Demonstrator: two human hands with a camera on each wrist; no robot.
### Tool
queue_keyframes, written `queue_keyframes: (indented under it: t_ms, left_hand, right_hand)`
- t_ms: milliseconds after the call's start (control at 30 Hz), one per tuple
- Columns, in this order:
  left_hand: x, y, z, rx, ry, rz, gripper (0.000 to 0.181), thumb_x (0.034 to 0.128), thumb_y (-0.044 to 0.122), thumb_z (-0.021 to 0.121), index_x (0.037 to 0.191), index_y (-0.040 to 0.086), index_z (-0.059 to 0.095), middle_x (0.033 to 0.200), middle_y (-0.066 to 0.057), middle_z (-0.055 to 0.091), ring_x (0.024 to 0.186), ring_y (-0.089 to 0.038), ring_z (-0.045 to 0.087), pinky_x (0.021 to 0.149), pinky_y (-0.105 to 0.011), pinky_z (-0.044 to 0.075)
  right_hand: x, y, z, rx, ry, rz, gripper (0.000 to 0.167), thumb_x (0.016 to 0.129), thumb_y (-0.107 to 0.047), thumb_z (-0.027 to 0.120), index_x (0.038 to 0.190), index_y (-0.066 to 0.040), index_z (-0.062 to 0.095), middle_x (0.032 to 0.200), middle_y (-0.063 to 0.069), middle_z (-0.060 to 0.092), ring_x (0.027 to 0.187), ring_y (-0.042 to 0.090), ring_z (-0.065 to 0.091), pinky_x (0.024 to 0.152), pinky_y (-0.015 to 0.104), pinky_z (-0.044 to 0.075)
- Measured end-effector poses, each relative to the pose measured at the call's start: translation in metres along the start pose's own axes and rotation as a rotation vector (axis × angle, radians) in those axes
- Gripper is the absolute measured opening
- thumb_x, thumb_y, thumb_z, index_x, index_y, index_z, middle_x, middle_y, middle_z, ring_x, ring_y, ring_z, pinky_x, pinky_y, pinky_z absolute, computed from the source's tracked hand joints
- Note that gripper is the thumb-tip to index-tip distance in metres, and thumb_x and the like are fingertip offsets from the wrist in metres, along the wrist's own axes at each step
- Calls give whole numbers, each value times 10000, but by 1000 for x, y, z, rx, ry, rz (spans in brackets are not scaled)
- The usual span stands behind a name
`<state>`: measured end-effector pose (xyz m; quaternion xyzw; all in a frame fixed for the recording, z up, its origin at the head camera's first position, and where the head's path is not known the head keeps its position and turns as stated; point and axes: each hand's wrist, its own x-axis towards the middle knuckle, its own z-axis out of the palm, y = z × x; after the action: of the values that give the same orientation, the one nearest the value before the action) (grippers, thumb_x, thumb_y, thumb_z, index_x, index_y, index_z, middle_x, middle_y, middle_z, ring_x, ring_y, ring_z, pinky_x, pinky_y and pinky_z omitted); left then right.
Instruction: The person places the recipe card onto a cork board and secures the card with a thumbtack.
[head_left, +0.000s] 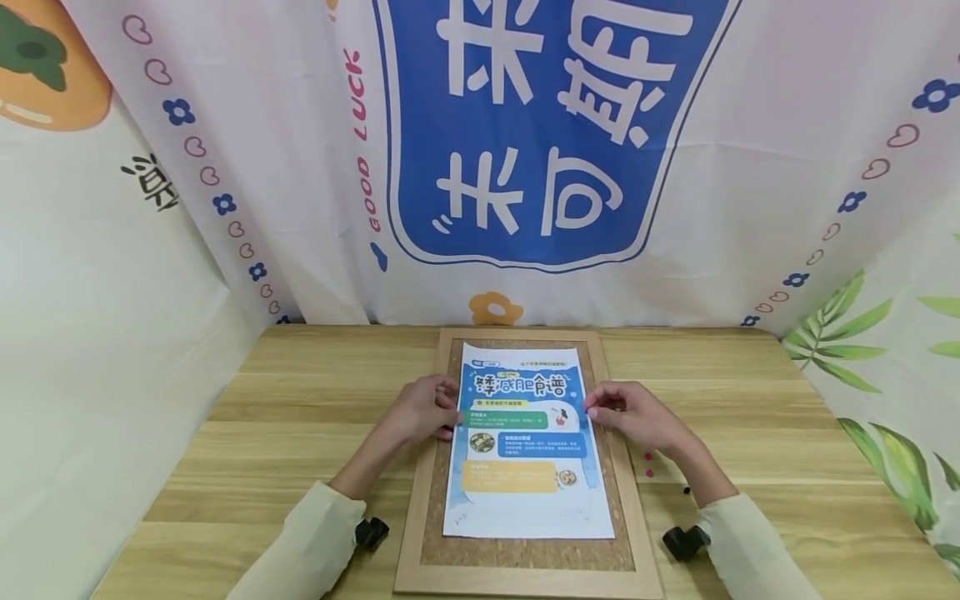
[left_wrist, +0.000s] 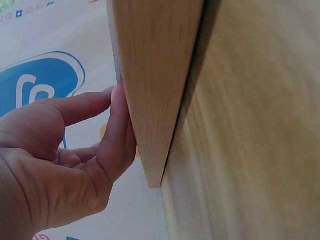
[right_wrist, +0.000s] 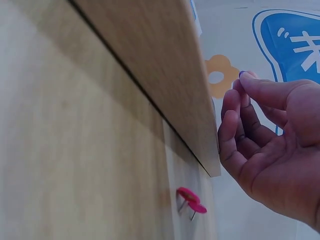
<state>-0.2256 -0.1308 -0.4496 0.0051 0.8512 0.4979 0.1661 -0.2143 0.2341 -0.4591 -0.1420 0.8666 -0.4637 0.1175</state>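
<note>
A printed poster sheet [head_left: 525,517] with blue, green and yellow panels lies on a cork board [head_left: 525,554] with a wooden frame [head_left: 525,581]. At the poster's left edge is my left hand [head_left: 427,408], thumb and index fingertip pinching that edge while other fingers rest by the frame [left_wrist: 155,100]. My right hand [head_left: 630,410] is over the board's right side. Its thumb and index finger pinch a small purple thumbtack [right_wrist: 242,73], mostly hidden by the fingertips. The right hand's other fingers curl loosely beside the frame.
Two pink thumbtacks [right_wrist: 187,194] lie on the wooden table [head_left: 315,383] right of the board, points downward or sideways. A small black item [head_left: 686,490] lies nearer the right wrist. A printed curtain [head_left: 315,250] hangs behind the table.
</note>
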Motion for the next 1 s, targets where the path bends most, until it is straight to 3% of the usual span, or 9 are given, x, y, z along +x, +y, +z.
queue_keyframes:
  t_ms: [667,1000]
  left_hand:
    - [17,4,-8,66,24,65,442,962,-5,751,1379,-38,607,1094,-199,736,725,-192,734,618,-289,647]
    - [16,4,-9,53,23,70,425,962,-13,744,1366,-35,613,1095,-193,724,713,-207,734,621,-308,652]
  right_hand:
    - [29,-4,7,11,-42,2,210,1088,-221,648,1181,-47,720,1105,140,695,1001,249,603,833,255,531]
    - [42,-5,11,-2,-60,-35,174,1083,-188,648,1150,-40,711,1100,127,686,1012,242,603,851,248,512]
